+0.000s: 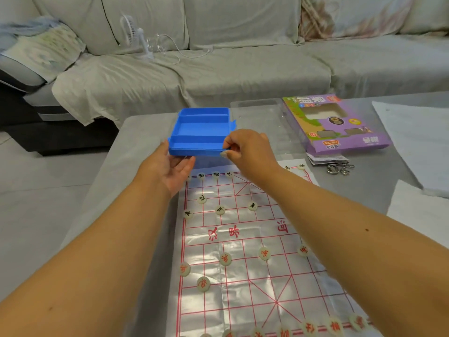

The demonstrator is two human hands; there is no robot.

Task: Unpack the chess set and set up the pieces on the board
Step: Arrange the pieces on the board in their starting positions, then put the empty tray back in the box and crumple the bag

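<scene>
1. The blue tray point(200, 128) looks emptied; it's held just past the board's far edge, pinched at its near right corner by the right hand point(245, 149) and propped from below by the left hand point(173, 170), fingers mostly straight.
2. The board point(255, 259) is unrolled on the table point(116, 171), with most pieces point(225, 259) seemingly placed.
3. Probably left: a few pieces, though some spots are hidden by the arms.

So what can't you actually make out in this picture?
- Head view: the right arm covers part of the board and some far-row pieces.
- The near row of red pieces is blurred and cut by the bottom edge.
- The left hand hides the underside of the blue tray.
</scene>
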